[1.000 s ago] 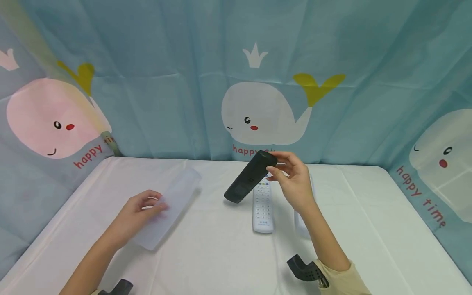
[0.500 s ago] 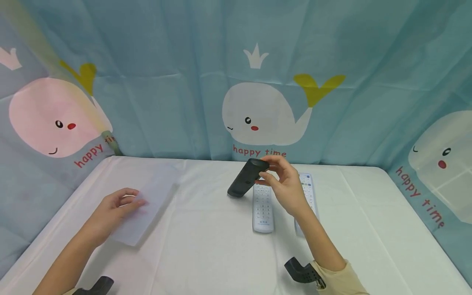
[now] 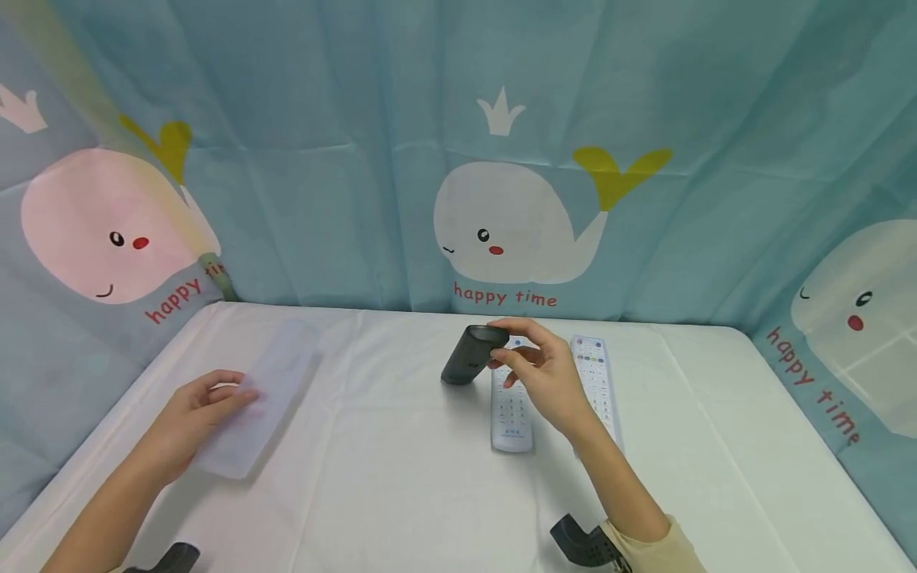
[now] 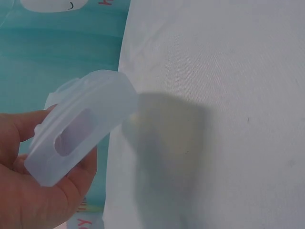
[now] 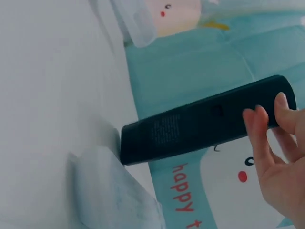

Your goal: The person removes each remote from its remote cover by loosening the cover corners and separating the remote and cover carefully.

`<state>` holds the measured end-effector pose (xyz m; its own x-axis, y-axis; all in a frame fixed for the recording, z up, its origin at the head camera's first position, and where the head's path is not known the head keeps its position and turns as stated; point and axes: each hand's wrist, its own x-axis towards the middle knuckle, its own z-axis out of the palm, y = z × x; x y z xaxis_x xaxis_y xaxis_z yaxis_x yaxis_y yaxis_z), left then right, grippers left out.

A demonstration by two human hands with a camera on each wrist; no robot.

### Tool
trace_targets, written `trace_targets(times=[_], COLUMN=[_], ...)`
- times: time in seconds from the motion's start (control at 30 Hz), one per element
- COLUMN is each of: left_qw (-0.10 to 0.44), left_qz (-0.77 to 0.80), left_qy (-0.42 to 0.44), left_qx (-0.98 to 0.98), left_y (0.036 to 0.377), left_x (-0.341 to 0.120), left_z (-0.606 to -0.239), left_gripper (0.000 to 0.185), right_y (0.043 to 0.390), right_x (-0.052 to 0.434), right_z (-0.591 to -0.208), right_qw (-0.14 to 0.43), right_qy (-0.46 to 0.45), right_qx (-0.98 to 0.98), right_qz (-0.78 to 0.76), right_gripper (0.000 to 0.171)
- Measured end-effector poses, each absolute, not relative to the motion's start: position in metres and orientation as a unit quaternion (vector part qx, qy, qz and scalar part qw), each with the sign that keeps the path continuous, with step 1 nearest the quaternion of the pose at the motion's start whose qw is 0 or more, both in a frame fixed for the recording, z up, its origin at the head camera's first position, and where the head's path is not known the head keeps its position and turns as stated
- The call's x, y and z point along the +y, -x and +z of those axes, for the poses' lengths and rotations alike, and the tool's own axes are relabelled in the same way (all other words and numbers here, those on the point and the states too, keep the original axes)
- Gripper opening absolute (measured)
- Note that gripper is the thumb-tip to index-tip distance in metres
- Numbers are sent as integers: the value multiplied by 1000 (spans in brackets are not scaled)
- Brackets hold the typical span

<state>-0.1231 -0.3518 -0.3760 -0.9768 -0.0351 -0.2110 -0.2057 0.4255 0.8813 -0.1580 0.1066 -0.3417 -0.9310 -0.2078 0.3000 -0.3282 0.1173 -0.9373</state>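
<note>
Over the table, left hand (image 3: pixel 197 410) grips an empty translucent sleeve (image 3: pixel 261 394); right hand (image 3: pixel 537 374) pinches a black remote (image 3: pixel 469 356).

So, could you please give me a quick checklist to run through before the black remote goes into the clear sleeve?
1. Right hand grips black remote by its top end: ok.
2. Left hand holds clear sleeve: ok.
3. Sleeve opening faces the remote: cannot tell.
4. Remote lined up with sleeve: not ok, they are well apart.
5. Two white remotes lie clear of the sleeve: ok.
</note>
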Motion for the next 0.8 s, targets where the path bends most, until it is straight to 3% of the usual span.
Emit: trace_targets(times=[0.37,0.53,0.8], left_qw=[85,86,96], left_qz=[511,506,487], left_qy=[86,87,91], left_qx=[851,854,863], left_y=[121,122,125], left_x=[-360,-364,-373], left_z=[-373,-375,-376], left_gripper=[22,26,42], right_y=[150,147,142], right_x=[101,94,83], right_z=[-345,-350,-360], right_qw=[-23,-63,-89], right_qy=[-199,-129,-48], right_qx=[-690,-693,-697], right_qz=[696,706,710], right_gripper=[27,33,27])
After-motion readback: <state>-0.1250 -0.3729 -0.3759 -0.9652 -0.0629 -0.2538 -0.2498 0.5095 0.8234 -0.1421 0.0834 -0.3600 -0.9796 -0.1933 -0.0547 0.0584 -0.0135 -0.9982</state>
